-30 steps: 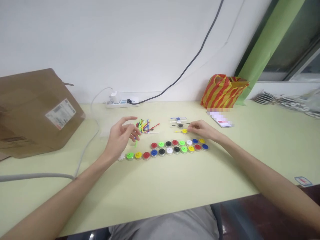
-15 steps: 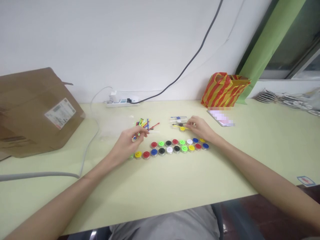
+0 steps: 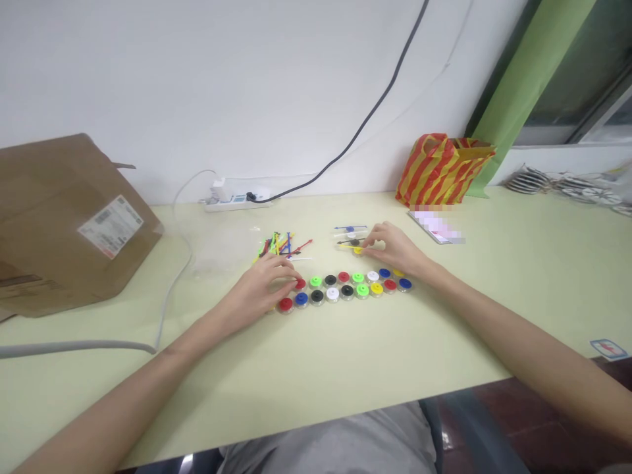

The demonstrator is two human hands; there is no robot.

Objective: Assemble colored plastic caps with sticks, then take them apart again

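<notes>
Two rows of small round spinner bases with coloured tops cross the table; a green base [image 3: 362, 290] is among them. At the left end of the back row, my left hand [image 3: 264, 280] closes its thumb and fingertips on a red spinner base [image 3: 299, 284]. My right hand [image 3: 392, 250] is closed at the fingertips on a yellow arrow spinner [image 3: 357, 250]. Behind that lie a black arrow spinner [image 3: 354, 242], a white one and a blue arrow spinner [image 3: 350, 229]. A pile of loose coloured arrows [image 3: 281, 243] lies just beyond my left hand.
A cardboard box [image 3: 64, 224] stands at the left, near a grey cable [image 3: 74, 345]. A power strip [image 3: 237, 202] lies by the wall beside a clear plastic bag [image 3: 222, 247]. At the back right are a striped bag [image 3: 439, 171] and a phone-like slab [image 3: 432, 227].
My left hand has moved from the arrow pile toward me, onto the red spinner base. My right hand stays at the yellow spinner, its fingers now nearer the spinner's middle. The view has shifted slightly.
</notes>
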